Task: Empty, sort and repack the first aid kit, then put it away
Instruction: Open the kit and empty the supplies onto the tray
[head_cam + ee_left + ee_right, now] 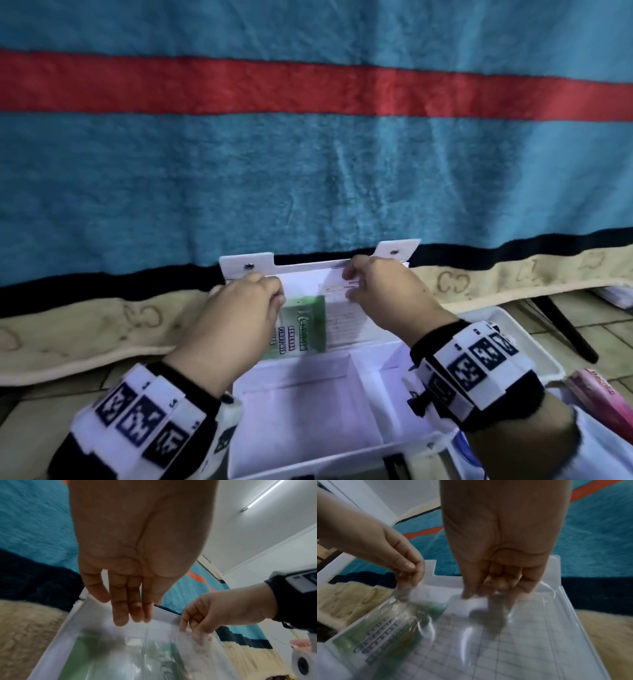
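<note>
The white first aid kit box (308, 411) stands open in front of me, its compartments bare. Its lid (246, 265) leans back against the hanging blanket. A clear plastic sleeve (467, 626) inside the lid holds a green leaflet (305, 325) and a white checklist sheet (346, 322). At the sleeve's top left edge my left hand (274, 291) pinches the plastic, as the right wrist view shows (412, 577). At the top right my right hand (352, 284) pinches the checklist sheet's upper edge. Its fingertips (496, 609) show through the plastic.
A teal blanket with a red stripe (308, 171) and a beige border (85, 329) hangs right behind the lid. A white tray (534, 329) lies to the right of the box. A pink packet (603, 401) and a black leg (565, 329) are further right.
</note>
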Tool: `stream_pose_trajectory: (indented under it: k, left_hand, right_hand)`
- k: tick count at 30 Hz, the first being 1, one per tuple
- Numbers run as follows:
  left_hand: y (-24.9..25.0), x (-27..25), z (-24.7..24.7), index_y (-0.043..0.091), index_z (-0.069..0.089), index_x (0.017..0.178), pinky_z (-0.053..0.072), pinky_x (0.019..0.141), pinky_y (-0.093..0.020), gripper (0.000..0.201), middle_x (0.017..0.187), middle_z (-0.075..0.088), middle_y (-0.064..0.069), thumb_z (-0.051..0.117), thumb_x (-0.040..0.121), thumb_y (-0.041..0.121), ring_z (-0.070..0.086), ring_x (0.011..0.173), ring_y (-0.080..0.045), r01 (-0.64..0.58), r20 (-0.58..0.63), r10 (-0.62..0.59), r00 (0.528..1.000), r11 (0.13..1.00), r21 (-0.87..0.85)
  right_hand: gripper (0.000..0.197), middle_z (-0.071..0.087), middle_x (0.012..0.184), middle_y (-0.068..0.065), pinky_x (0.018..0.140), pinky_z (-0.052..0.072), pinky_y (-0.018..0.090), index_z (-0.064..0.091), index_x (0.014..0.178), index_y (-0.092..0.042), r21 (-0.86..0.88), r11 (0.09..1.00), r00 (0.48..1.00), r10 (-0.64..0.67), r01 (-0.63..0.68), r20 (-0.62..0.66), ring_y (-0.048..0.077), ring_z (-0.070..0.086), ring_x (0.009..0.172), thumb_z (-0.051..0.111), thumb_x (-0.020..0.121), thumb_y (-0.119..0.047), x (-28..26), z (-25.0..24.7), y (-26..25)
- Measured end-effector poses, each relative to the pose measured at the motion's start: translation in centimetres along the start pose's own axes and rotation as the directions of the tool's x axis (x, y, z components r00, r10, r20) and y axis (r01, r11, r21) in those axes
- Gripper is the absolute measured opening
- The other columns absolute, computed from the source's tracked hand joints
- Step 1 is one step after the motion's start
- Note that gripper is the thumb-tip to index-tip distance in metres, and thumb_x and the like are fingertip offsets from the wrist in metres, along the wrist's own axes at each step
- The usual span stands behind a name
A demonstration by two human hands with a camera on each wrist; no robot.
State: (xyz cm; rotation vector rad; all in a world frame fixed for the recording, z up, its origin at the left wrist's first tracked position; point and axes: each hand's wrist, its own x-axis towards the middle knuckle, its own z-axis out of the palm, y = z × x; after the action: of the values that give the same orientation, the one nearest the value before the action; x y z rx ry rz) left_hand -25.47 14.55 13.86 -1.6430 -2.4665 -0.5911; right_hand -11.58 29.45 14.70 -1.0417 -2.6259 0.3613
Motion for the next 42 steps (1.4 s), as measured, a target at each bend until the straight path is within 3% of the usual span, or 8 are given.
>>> stream_pose_trajectory:
  k: [10, 14, 18, 22, 28, 31, 38, 42]
  left_hand:
    - [0.4, 1.0, 0.5, 0.026, 0.053, 0.087, 0.050, 0.075, -0.032, 0.013, 0.096, 0.062, 0.005, 0.064, 0.081, 0.031, 0.063, 0.090, -0.024, 0.075, 0.016, -0.078, 0.997, 0.986, 0.150]
    - [0.9, 1.0, 0.5, 0.024, 0.057, 0.084, 0.044, 0.069, -0.031, 0.004, 0.096, 0.056, 0.003, 0.058, 0.086, 0.027, 0.063, 0.089, -0.024, 0.018, 0.051, -0.034, 0.998, 0.959, 0.282]
    - [0.6, 1.0, -0.1, 0.023, 0.049, 0.067, 0.043, 0.062, -0.032, 0.022, 0.086, 0.049, 0.004, 0.055, 0.083, 0.011, 0.061, 0.078, -0.029, 0.080, -0.089, -0.077, 0.993, 0.996, 0.029]
    - [2.2, 0.1, -2.1, 0.016, 0.057, 0.081, 0.049, 0.065, -0.044, 0.008, 0.085, 0.052, -0.006, 0.051, 0.085, 0.014, 0.055, 0.073, -0.034, -0.035, -0.330, 0.015, 0.944, 0.998, -0.056]
    - [8.7, -1.4, -3.3, 0.016, 0.051, 0.086, 0.046, 0.064, -0.044, 0.008, 0.073, 0.061, -0.004, 0.051, 0.091, 0.023, 0.056, 0.072, -0.031, -0.143, -0.343, 0.052, 0.938, 0.958, -0.247]
    - [13.1, -2.4, -1.9, 0.018, 0.047, 0.083, 0.040, 0.058, -0.040, 0.012, 0.063, 0.056, 0.001, 0.049, 0.091, 0.026, 0.052, 0.063, -0.026, -0.153, -0.259, 0.059, 0.964, 0.919, -0.363]
    - [21.7, -3.3, 5.4, 0.022, 0.043, 0.079, 0.035, 0.044, -0.021, 0.016, 0.056, 0.061, -0.004, 0.046, 0.095, 0.025, 0.049, 0.040, -0.008, 0.096, 0.088, -0.050, 0.995, 0.737, -0.669]
    - [25.2, -3.2, 8.9, 0.023, 0.045, 0.089, 0.043, 0.048, -0.021, 0.014, 0.071, 0.068, 0.002, 0.053, 0.091, 0.012, 0.059, 0.045, -0.008, 0.255, 0.220, -0.140, 0.965, 0.677, -0.690]
  right_hand:
    - [0.019, 0.059, 0.106, -0.003, 0.089, 0.032, 0.037, 0.054, 0.085, -0.029, -0.274, 0.962, 1.000, 0.011, -0.009, 0.005, 0.021, 0.051, 0.108, 0.070, 0.077, -0.034, -1.1, -1.0, -1.3]
    - [0.018, 0.065, 0.105, 0.000, 0.090, 0.033, 0.038, 0.060, 0.101, -0.023, -0.308, 0.949, 0.996, 0.081, -0.071, 0.022, 0.022, 0.058, 0.105, 0.060, 0.083, -0.022, -1.2, -0.6, -1.2]
    - [0.020, 0.063, 0.093, -0.003, 0.079, 0.027, 0.035, 0.046, 0.079, -0.026, -0.224, 0.974, 0.975, -0.089, 0.042, -0.201, 0.024, 0.058, 0.095, 0.051, 0.082, -0.007, -1.4, -0.5, -1.1]
    - [0.007, 0.062, 0.081, -0.006, 0.069, 0.015, 0.028, 0.054, 0.082, -0.026, -0.075, 0.985, 0.841, -0.171, 0.155, -0.513, 0.021, 0.057, 0.085, 0.055, 0.087, -0.021, -2.6, -2.0, -0.6]
    - [0.018, 0.053, 0.082, -0.006, 0.067, 0.034, 0.028, 0.057, 0.097, -0.020, 0.091, 0.973, 0.784, -0.114, 0.212, -0.610, 0.015, 0.048, 0.076, 0.046, 0.087, -0.009, -7.9, -7.5, 3.4]
    - [0.012, 0.052, 0.075, -0.006, 0.060, 0.028, 0.024, 0.055, 0.097, -0.022, 0.098, 0.988, 0.757, -0.025, 0.118, -0.653, 0.005, 0.043, 0.068, 0.048, 0.091, -0.014, -12.2, -10.2, 7.7]
    - [0.029, 0.065, 0.075, 0.008, 0.044, 0.046, 0.039, 0.049, 0.101, -0.027, 0.151, 0.942, 0.738, 0.330, -0.301, -0.589, 0.028, 0.058, 0.053, 0.036, 0.085, -0.047, -20.5, -13.0, 22.8]
    - [0.014, 0.064, 0.092, 0.016, 0.033, 0.038, 0.027, 0.049, 0.107, -0.021, 0.288, 0.800, 0.739, 0.598, -0.526, -0.311, 0.030, 0.059, 0.042, 0.044, 0.095, -0.020, -21.9, -12.1, 31.8]
